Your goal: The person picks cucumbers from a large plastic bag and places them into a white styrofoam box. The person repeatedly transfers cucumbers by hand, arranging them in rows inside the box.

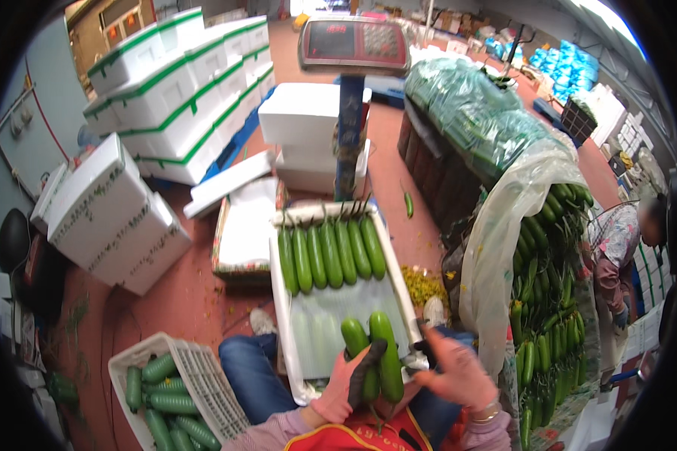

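Note:
My left hand (pixel 354 379), in a pink glove with black on the palm and fingers, grips two green cucumbers (pixel 391 356) side by side over the near end of a white foam box (pixel 280 315). My right hand (pixel 457 369), gloved alike and slightly blurred, hovers just right of the box with fingers apart and no cucumber in it. Across the far half of the box runs a row of cucumbers (pixel 333 253), stems pointing away from me. A translucent plastic sheet (pixel 344 304) covers the nearer half, with faint green shapes beneath it.
A white plastic crate (pixel 203 372) of wrapped cucumbers stands at my left. On the right, a plastic-lined heap of cucumbers (pixel 547 349) rises beside a bent-over person (pixel 615 242). A scale display (pixel 354 45) on its post stands ahead. Foam boxes (pixel 175 84) are stacked far left.

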### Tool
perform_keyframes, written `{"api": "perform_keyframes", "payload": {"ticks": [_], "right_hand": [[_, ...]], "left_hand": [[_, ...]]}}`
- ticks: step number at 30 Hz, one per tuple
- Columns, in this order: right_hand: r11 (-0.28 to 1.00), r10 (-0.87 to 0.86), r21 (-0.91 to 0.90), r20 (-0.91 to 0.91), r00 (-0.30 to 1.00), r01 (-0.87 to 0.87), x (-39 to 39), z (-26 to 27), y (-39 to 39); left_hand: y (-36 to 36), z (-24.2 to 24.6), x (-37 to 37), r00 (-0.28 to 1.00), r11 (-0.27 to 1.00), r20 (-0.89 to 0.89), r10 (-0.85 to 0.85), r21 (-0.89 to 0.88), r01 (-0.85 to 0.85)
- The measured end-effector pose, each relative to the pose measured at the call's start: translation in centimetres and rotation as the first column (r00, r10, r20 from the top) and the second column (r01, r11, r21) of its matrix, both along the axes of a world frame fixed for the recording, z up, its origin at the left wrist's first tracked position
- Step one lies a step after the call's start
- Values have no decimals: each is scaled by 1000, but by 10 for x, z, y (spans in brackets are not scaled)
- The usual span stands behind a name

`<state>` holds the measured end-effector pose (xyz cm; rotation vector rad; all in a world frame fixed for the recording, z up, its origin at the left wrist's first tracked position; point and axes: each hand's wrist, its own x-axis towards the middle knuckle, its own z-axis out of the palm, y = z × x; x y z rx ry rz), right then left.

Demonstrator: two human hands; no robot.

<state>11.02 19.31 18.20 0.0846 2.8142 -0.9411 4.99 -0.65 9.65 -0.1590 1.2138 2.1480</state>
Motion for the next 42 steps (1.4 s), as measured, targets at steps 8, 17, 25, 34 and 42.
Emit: {"api": "perform_keyframes", "payload": {"ticks": [8, 17, 25, 34, 42], "right_hand": [[852, -37, -522, 13, 999, 38, -73, -54, -80], [987, -40, -154, -1, 999, 40, -179, -134, -187], [905, 36, -420, -89, 995, -71, -125, -97, -154], [877, -152, -463, -17, 988, 127, -136, -93, -134], [985, -62, -172, -170, 983, 33, -146, -169, -153]], "left_hand": [[-130, -32, -40, 880, 838, 5, 475, 304, -454], [-172, -22, -66, 791, 811, -188, 582, 57, -583], [-121, -32, -80, 696, 836, -617, 368, -109, -538], [-106, -81, -134, 604, 196, -469, -645, -865, -462], [-138, -88, -136, 654, 425, -575, -492, -814, -396]]}}
